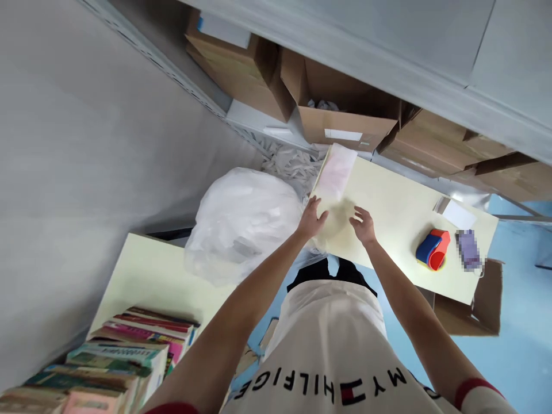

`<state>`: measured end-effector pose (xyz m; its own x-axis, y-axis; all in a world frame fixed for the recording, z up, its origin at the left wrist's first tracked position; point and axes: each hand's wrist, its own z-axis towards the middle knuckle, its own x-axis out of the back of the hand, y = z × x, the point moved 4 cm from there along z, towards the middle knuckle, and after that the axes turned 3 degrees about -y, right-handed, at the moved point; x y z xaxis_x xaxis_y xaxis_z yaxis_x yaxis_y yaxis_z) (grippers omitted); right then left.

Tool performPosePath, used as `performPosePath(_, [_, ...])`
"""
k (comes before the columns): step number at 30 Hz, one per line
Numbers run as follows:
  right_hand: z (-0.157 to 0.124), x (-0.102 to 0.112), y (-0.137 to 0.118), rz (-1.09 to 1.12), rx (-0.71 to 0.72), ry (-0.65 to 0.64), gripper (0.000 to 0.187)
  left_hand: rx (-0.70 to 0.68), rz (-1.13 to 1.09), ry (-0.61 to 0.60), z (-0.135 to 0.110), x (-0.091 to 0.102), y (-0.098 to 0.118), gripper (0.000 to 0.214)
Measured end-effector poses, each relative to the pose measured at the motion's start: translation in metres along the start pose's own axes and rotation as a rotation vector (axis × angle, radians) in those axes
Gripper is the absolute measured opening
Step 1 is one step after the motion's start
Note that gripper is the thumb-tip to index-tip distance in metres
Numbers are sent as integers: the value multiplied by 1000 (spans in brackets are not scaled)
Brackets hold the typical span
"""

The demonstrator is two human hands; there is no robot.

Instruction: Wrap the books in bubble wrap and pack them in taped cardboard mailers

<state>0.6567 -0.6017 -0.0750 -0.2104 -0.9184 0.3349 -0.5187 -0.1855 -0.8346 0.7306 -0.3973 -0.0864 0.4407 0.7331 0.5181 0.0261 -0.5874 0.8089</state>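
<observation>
My left hand [313, 219] is over the left end of a pale yellow table [388, 201], fingers apart and holding nothing. Just beyond its fingertips lies a flat, pale pinkish-white sheet or packet [337, 169]. Across a small gap, my right hand [363, 225] hovers over the same tabletop with loosely curled, separated fingers and nothing in them. A shadow falls on the table between the two hands. Farther right sits a red and blue object [433, 249] that looks like a tape dispenser.
A big white translucent plastic bag [245, 224] bulges left of the table, with shredded paper [293, 164] behind it. Open cardboard boxes [345, 123] line the shelf ahead. White paper [459, 214] and a blurred purple item [469, 250] lie right. Stacked books [129, 351] stand lower left.
</observation>
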Motion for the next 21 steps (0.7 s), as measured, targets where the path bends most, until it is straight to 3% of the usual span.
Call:
performPosePath(4, [-39,35,15,20,-43,-20,51,58,-27,-53,-64,-8,19,42])
performPosePath(10, [-79,55,19,58,40,-145,46,225,-309,144,-157,-26,29,32])
performPosePath(15, [-103,31,3,38,96,-342,43,257,-484,306,-225,-34,25,33])
performPosePath(21, [-144,-30,-21,-69,247,-634,51,321,-477,544,-315,-12,15,40])
